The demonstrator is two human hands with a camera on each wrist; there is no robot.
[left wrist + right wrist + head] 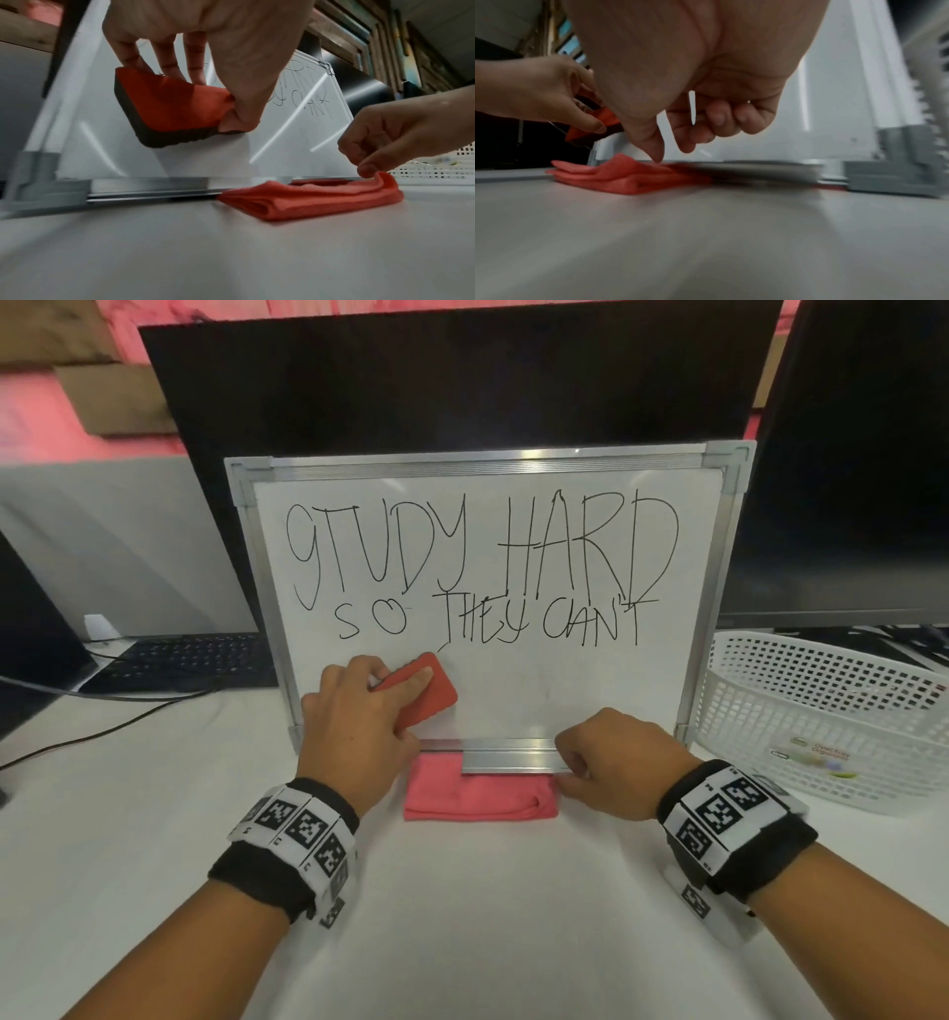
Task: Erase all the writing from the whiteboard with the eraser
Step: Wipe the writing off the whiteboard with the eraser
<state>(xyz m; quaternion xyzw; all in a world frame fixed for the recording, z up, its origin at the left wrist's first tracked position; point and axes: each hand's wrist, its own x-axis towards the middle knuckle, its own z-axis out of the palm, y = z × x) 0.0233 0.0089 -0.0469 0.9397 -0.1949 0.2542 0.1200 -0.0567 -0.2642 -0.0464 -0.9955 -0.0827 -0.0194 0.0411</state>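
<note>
A whiteboard (513,695) in a metal frame leans upright against a dark monitor. Black writing (482,557) fills its upper two thirds; the lower strip is bare. My left hand (359,716) grips a red eraser (434,693) with a dark felt base (167,140), pressed flat on the board's lower left, just under the writing. My right hand (606,752) sits at the right end of the board's metal tray (508,760), fingers curled. Its thumb tip (657,159) touches the corner of a folded pink cloth (477,798); whether it grips anything is unclear.
The pink cloth (308,201) lies on the white table, tucked partly under the tray. A white plastic basket (821,711) stands right of the board. A black keyboard (190,660) and cables lie to the left. A second dark screen (862,454) stands at the back right.
</note>
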